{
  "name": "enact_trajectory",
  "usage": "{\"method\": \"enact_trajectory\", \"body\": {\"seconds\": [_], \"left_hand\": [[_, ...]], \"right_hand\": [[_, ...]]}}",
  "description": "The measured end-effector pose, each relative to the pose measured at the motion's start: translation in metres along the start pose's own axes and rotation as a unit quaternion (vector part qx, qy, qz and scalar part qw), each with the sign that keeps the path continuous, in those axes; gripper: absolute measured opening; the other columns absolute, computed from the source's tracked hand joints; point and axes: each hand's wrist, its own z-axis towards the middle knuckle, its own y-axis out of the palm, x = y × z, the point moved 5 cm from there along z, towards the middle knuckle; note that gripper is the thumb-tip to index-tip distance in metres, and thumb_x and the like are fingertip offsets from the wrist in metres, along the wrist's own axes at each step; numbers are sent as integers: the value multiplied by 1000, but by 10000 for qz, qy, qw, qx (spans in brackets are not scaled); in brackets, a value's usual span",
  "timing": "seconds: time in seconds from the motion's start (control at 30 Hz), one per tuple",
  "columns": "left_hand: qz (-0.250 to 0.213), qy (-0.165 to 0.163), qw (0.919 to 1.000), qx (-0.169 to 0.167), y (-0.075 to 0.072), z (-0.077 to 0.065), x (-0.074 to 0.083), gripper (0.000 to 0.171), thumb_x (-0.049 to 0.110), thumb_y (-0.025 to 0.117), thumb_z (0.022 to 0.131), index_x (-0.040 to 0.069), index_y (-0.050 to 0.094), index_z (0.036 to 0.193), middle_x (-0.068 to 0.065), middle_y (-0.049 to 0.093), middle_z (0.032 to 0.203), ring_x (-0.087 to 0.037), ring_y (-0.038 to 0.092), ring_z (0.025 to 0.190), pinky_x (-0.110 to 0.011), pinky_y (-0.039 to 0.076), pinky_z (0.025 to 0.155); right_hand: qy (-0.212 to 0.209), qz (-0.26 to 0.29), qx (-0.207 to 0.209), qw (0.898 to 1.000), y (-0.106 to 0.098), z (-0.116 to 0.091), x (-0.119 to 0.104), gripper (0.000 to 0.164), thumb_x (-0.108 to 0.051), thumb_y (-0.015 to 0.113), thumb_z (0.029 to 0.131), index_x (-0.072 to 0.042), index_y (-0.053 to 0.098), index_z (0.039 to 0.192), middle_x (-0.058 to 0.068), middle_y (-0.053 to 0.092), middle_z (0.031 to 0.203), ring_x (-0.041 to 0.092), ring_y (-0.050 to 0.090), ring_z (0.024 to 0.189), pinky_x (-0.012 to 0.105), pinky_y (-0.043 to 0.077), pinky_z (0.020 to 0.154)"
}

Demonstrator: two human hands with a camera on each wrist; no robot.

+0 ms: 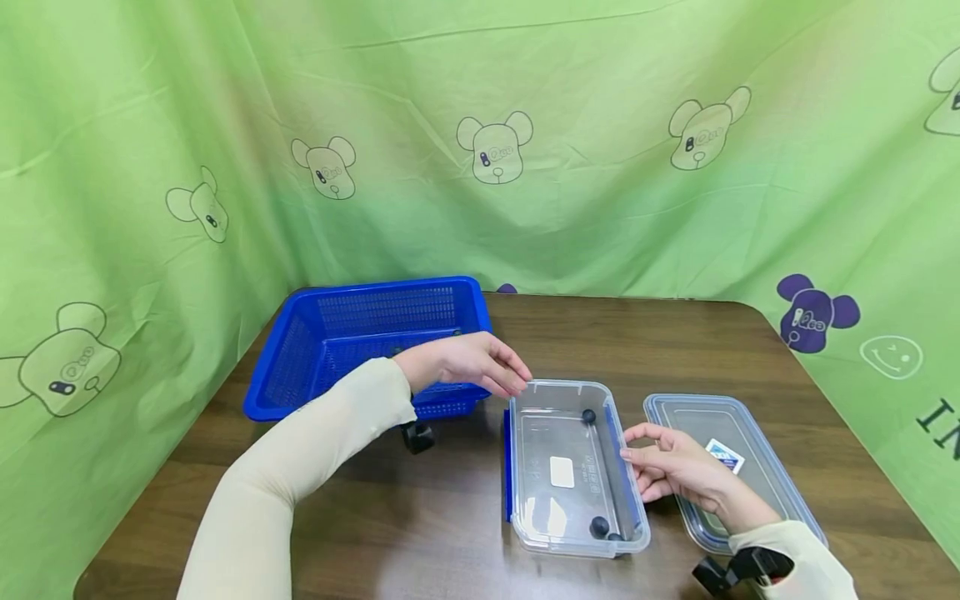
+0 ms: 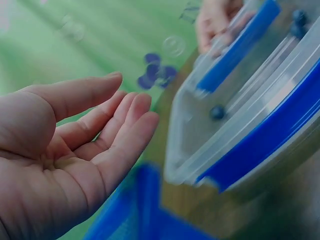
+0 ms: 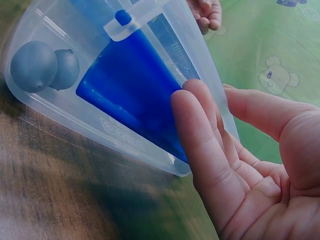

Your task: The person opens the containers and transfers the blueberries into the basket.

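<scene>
A clear plastic food container (image 1: 536,517) with blue side clips stands without its lid in front of me. Several small dark blue round fruits, like blueberries (image 1: 599,527), lie along its right side. My right hand (image 1: 678,471) grips the container's right wall; in the right wrist view its fingers (image 3: 192,125) lie against the blue clip (image 3: 132,85), with the thumb at the rim. At the far left corner my left hand (image 1: 483,362) hovers with loosely bent fingers. Its palm shows nothing held in the left wrist view, fingertips a little apart from the container wall.
A blue perforated basket (image 1: 367,289) stands at the back left, partly behind my left arm, with a few dark round bits inside. The container's clear lid (image 1: 750,417), bearing a small label (image 1: 724,456), lies on the wooden table (image 1: 600,325) under my right wrist. A green curtain (image 1: 420,217) hangs behind.
</scene>
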Motion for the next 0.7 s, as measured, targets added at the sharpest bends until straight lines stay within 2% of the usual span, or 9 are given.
{"method": "enact_trajectory", "body": {"seconds": [0.03,0.17,0.23,0.27,0.37,0.43,0.7], "left_hand": [[35,6,10000,-60,7,2,0,33,-6,62,95,-16,56,126,-32,61,123,-34,65,107,-41,53,98],[36,-14,9996,-285,35,10,0,31,-10,63,92,-16,59,122,-29,66,114,-22,69,90,-37,57,92],[49,-25,9991,-422,50,14,-2,29,-11,64,91,-16,60,119,-26,69,105,-20,69,85,-34,59,87],[79,-44,9988,-489,57,16,-3,28,-11,64,91,-16,61,118,-22,70,99,-15,67,80,-32,60,83],[227,-116,9974,-678,76,22,-9,26,-11,65,91,-17,62,116,-12,70,87,-14,66,77,-29,61,78],[333,-205,9961,-792,86,26,-14,26,-11,65,91,-18,62,115,-5,68,82,-14,66,76,-28,61,75],[405,-591,9905,-1174,116,39,-23,21,-13,62,91,-16,63,112,-7,66,84,-14,64,77,-29,61,76]], "right_hand": [[-3,-3,1,10000,0,0,0,14,-4,50,103,-11,52,115,5,69,79,11,68,68,28,61,63],[1,0,11,10000,0,0,1,14,-4,50,103,-11,52,115,4,69,79,11,68,68,28,61,63],[19,2,23,10000,0,0,1,14,-4,50,103,-11,52,115,4,69,79,11,68,68,28,61,63],[28,1,30,10000,0,0,1,14,-5,51,103,-11,52,115,4,69,79,11,68,68,28,61,64],[36,0,42,10000,0,0,1,14,-5,51,103,-12,52,115,4,69,79,11,68,68,28,61,64],[30,1,37,10000,0,1,1,14,-5,51,103,-12,52,115,4,69,79,11,68,68,28,61,64],[41,-20,41,10000,0,-1,0,15,-5,51,103,-15,53,114,3,69,78,11,68,68,27,61,64]]}}
